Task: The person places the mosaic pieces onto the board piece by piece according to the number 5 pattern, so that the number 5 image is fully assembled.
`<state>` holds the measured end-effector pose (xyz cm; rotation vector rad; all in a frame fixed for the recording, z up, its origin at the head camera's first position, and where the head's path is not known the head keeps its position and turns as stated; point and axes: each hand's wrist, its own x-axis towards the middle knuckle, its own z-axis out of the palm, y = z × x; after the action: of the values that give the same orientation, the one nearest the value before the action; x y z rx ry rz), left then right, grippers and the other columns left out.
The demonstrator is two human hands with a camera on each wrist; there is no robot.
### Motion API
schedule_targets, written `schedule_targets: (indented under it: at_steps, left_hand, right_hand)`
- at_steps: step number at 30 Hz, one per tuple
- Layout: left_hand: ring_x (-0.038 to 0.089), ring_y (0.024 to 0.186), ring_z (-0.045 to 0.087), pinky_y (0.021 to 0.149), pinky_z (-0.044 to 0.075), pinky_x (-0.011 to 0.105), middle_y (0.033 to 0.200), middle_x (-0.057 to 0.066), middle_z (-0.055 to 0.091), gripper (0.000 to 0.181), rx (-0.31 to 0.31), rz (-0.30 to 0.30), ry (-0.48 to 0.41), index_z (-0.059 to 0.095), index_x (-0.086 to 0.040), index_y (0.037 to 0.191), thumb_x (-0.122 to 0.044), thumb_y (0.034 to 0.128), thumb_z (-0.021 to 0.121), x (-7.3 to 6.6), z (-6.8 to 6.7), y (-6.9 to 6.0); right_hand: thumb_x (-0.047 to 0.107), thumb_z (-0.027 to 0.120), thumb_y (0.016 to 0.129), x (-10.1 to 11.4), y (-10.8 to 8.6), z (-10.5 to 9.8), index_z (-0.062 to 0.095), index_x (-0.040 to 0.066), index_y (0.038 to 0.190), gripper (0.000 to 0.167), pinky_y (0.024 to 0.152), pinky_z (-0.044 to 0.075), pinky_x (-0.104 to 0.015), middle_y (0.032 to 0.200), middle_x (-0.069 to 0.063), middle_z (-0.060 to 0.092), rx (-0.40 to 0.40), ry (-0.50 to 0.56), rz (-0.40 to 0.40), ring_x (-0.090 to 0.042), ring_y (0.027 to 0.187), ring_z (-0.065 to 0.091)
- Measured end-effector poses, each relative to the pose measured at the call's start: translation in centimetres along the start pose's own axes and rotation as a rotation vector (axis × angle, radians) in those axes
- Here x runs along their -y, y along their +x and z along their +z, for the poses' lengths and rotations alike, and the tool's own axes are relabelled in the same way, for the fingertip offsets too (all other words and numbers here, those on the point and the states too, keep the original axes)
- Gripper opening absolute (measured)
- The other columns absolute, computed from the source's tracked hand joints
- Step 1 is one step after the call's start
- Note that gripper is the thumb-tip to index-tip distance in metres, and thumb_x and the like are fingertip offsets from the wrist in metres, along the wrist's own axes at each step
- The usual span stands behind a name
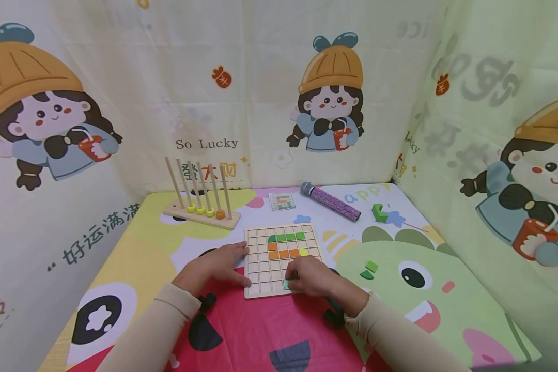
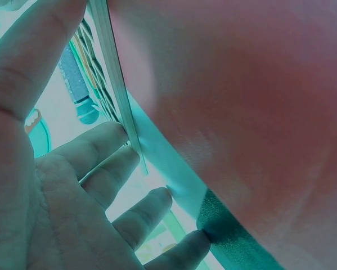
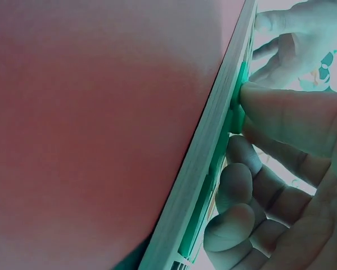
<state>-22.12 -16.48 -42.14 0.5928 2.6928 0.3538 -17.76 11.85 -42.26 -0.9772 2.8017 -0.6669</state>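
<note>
A wooden grid board (image 1: 260, 265) lies on the patterned tablecloth. My left hand (image 1: 219, 264) rests at the board's left edge with fingers spread and fairly straight; in the left wrist view its fingertips (image 2: 122, 135) meet the board's side. Over the lower right of the board, my right hand (image 1: 312, 278) pinches a small green tile (image 3: 236, 117) between thumb and forefinger, its other fingers curled. A pale green tile (image 1: 285, 284) shows beside those fingers in the bottom row. Higher on the grid sit green tiles (image 1: 289, 237), orange tiles (image 1: 283, 254) and a yellow tile (image 1: 304, 252).
Behind the board lie a small printed pattern card (image 1: 282, 201) and a glittery purple microphone (image 1: 332, 202). A wooden peg stand (image 1: 204, 217) with yellow and orange beads stands back left. Loose green pieces (image 1: 371, 266) and a green block (image 1: 378, 213) lie to the right.
</note>
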Motion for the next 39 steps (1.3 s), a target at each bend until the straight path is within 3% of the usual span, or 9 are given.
schedule_targets:
  at_steps: [7,15,21,27,39]
  left_hand:
    - [0.034,0.155,0.032,0.118,0.042,0.053,0.168,0.009,0.034,0.103,0.003,-0.003,0.014,0.044,-0.012,0.158,-0.055,0.0753,0.087,0.1,0.1,0.1]
    - [0.034,0.154,0.033,0.116,0.044,0.053,0.168,0.01,0.034,0.103,-0.002,-0.008,0.022,0.045,-0.011,0.158,-0.054,0.0749,0.087,0.1,-0.1,0.2]
    - [0.035,0.153,0.035,0.116,0.044,0.053,0.167,0.011,0.036,0.103,-0.004,-0.002,0.017,0.045,-0.009,0.157,-0.053,0.0745,0.088,-0.1,-0.1,0.2]
    - [0.035,0.153,0.034,0.116,0.044,0.054,0.168,0.011,0.035,0.103,-0.003,-0.009,0.004,0.045,-0.009,0.157,-0.053,0.0744,0.088,-0.2,-0.1,0.1]
    - [0.035,0.153,0.035,0.116,0.045,0.052,0.167,0.011,0.036,0.103,-0.008,-0.006,0.023,0.045,-0.009,0.157,-0.054,0.0752,0.087,-0.1,0.1,0.2]
  right_hand:
    - [0.01,0.077,0.085,0.0,0.0,0.2,0.078,0.013,0.087,0.004,0.071,0.054,-0.029,0.081,0.007,0.071,-0.023,-0.025,-0.003,-0.01,0.08,0.062]
    - [0.017,0.078,0.089,-0.8,-0.7,0.2,0.08,0.014,0.099,0.011,0.078,0.054,-0.028,0.091,0.006,0.072,-0.03,0.038,0.023,-0.011,0.087,0.064]
    - [0.018,0.079,0.089,-1.4,-1.6,-0.4,0.077,0.01,0.109,0.021,0.077,0.054,-0.029,0.095,0.002,0.073,-0.043,0.114,0.046,-0.012,0.084,0.064]
    - [0.019,0.078,0.09,-2.4,-2.6,-1.1,0.075,0.009,0.112,0.025,0.073,0.052,-0.029,0.098,-0.003,0.071,-0.046,0.142,0.113,-0.008,0.077,0.057]
    - [0.019,0.08,0.087,-5.7,-5.0,-2.7,0.076,0.01,0.112,0.027,0.081,0.053,-0.037,0.104,-0.004,0.069,-0.102,0.089,0.348,-0.017,0.088,0.06]
